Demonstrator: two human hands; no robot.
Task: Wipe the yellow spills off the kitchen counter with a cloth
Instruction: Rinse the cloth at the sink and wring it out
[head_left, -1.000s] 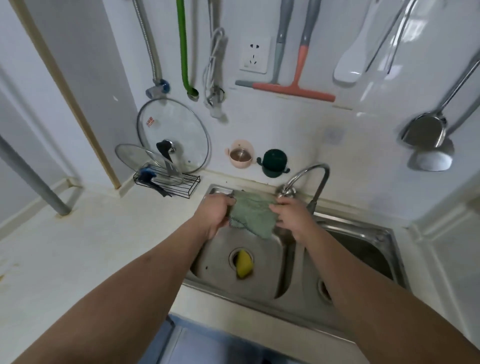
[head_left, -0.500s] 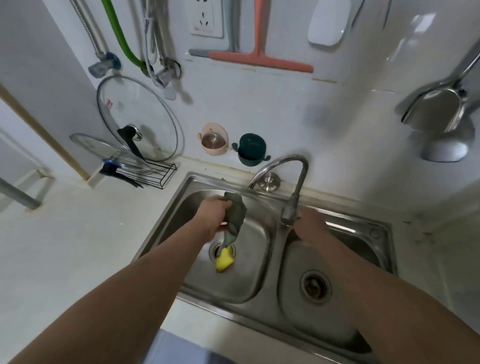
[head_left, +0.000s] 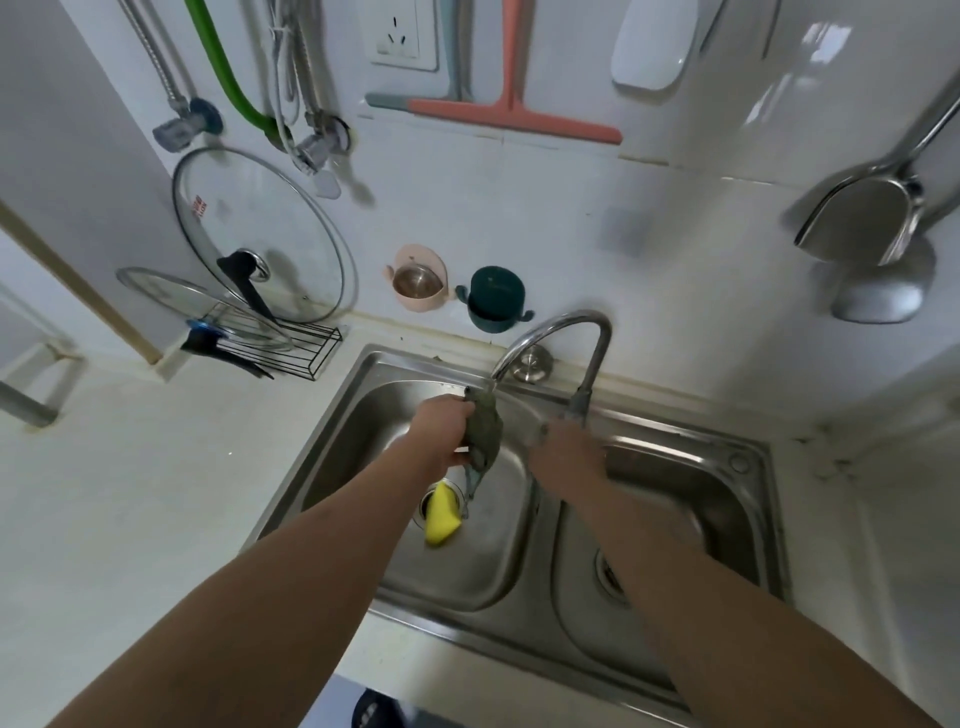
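The cloth (head_left: 483, 436), dark green and bunched into a long wet strip, hangs in the left basin of the sink (head_left: 748, 457), just under the mouth of the faucet (head_left: 561, 332). The left hand (head_left: 441, 431) grasps it near the top with the fingers curled round it, and its lower end points down toward the drain. On that drain lies a yellow sponge (head_left: 441, 519), very near the tip of the cloth; I cannot tell if they touch. The right hand (head_left: 569, 457) is just to the right of the cloth, above the wall between the two basins, and it is blurred, so I cannot tell if it is released or clenched. To the far left of the sink a glass lid (head_left: 260, 234) leans on the wall behind a small wire rack (head_left: 306, 353), and the counter (head_left: 130, 493) spreads pale to the near left. In my judgement the step in hand is the wetting or rinsing of the cloth, so the wiping is not yet begun. The next move probably calls for both hands to squeeze out the water over the basin, then to carry the cloth to the counter. No yellow spill is plain in this view, so the person must first find it.
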